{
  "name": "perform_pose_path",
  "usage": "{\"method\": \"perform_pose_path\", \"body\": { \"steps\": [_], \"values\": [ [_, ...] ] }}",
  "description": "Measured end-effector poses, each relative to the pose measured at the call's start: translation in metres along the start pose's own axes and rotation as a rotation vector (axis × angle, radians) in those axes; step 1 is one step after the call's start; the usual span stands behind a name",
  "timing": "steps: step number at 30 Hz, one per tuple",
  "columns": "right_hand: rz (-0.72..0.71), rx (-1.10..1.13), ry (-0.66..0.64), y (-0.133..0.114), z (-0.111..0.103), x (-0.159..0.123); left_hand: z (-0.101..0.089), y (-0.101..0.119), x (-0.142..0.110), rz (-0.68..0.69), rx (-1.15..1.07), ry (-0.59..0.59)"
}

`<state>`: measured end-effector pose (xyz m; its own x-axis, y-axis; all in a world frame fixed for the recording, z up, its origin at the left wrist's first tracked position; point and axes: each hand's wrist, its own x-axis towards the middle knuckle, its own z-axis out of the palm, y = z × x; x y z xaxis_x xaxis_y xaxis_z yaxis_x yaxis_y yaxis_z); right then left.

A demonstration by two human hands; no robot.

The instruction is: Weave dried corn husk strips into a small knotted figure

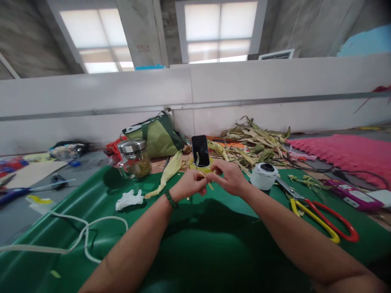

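Observation:
My left hand (192,182), with a green bead bracelet (171,200) at its wrist, and my right hand (227,177) meet over the green mat (214,244). Both have their fingers closed in a pinch around a narrow strip of corn husk (210,186), mostly hidden by the fingers. A thin greenish end sticks up above them. Just behind the hands, a phone (200,149) leans upright by a yellow roll (193,165). Left of my left hand lie a pale corn husk (170,171) and a crumpled white tissue (130,200). A white roll (263,176) stands beside my right wrist.
Scissors (317,215) with red and yellow handles lie at the right. A husk pile (256,138), a glass mug (136,160) and a green bag (161,136) stand at the back. A white cord (87,224) loops at the left; pink cloth (348,156) lies far right.

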<state>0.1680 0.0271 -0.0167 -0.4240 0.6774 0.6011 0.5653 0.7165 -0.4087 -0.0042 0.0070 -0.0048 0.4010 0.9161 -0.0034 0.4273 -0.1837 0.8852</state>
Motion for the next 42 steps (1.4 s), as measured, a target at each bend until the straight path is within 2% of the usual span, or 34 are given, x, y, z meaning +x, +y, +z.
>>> {"method": "perform_pose_path", "body": {
  "steps": [3,5,7,9,10,13,16,17,22,24,29,32,35,38,42],
  "values": [
    [-0.148,-0.138,-0.084,-0.007,0.000,-0.003,0.008,-0.003,-0.001,0.001,0.096,-0.043],
    [-0.214,-0.134,-0.124,-0.007,0.003,-0.003,0.011,-0.002,-0.002,-0.022,0.079,-0.113],
    [-0.218,-0.043,-0.119,-0.003,0.005,-0.002,0.010,0.000,-0.003,-0.023,0.047,-0.211],
    [-0.131,0.103,-0.057,0.003,0.004,0.001,0.004,0.003,-0.004,0.021,-0.014,-0.277],
    [-0.064,0.184,-0.024,0.006,0.002,0.002,0.000,0.003,-0.004,0.049,-0.059,-0.271],
    [0.092,0.402,-0.019,0.014,-0.006,0.008,-0.012,0.003,-0.003,0.073,-0.236,-0.094],
    [0.134,0.526,-0.078,0.018,-0.011,0.011,-0.017,0.001,-0.002,0.164,-0.219,0.061],
    [0.143,0.549,-0.090,0.019,-0.011,0.011,-0.017,0.001,-0.002,0.197,-0.205,0.078],
    [0.167,0.613,-0.065,0.021,-0.006,0.008,-0.011,0.007,-0.003,0.197,-0.155,-0.041],
    [0.185,0.698,-0.072,0.021,-0.006,0.008,-0.011,0.007,-0.003,0.192,-0.137,-0.035],
    [0.231,0.895,-0.327,0.014,-0.007,0.007,-0.012,0.003,-0.001,0.158,-0.249,-0.020],
    [0.249,0.951,-0.313,0.011,-0.004,0.007,-0.012,0.002,-0.002,0.144,-0.291,-0.030],
    [0.196,0.883,-0.226,0.011,-0.005,0.006,-0.012,0.003,-0.003,0.145,-0.286,-0.001],
    [0.054,0.659,-0.138,0.011,-0.009,0.007,-0.009,0.005,-0.005,0.172,-0.259,0.024],
    [-0.078,0.377,0.034,0.009,-0.016,0.006,-0.004,0.007,-0.007,0.219,-0.181,0.164]
  ]
}}
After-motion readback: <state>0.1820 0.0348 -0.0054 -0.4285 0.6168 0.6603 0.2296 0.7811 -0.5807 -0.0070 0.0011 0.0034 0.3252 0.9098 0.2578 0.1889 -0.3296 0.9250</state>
